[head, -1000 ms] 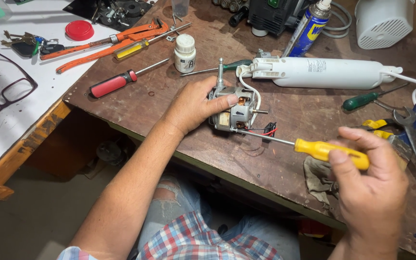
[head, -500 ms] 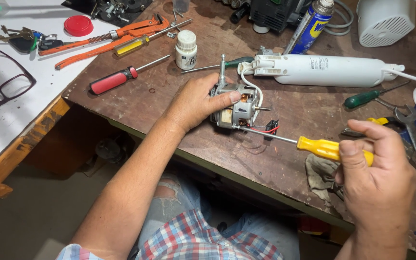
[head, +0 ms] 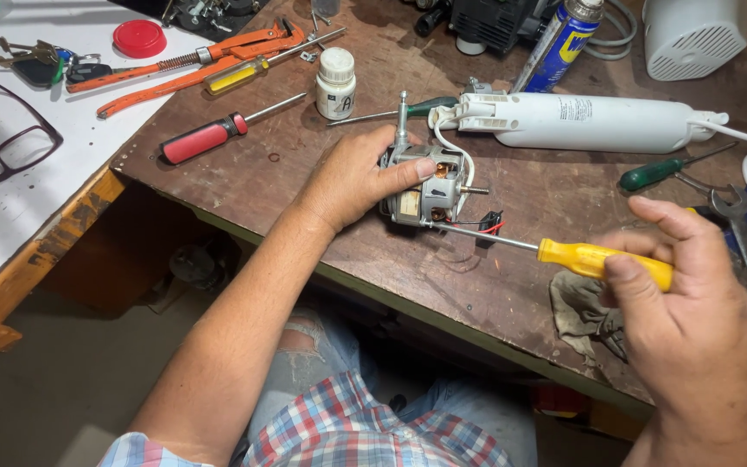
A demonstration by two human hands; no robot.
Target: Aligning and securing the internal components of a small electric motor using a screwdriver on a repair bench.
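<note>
Small electric motor (head: 425, 186): stood on the brown wooden table (head: 304, 182), near its front edge, metal shaft pointing up. Left hand (head: 360, 177) was closed around its left side, thumb across the top.

Yellow-handled screwdriver (head: 603, 259): gripped in the closed right hand (head: 685, 320), blade lying almost level, tip touching the motor's lower right corner.

White cylindrical housing (head: 581, 121): lay just behind the motor.

Red-handled screwdriver (head: 205, 138): lay to the left, well apart.

Grey rag (head: 581, 311): lay under the right hand.
</note>
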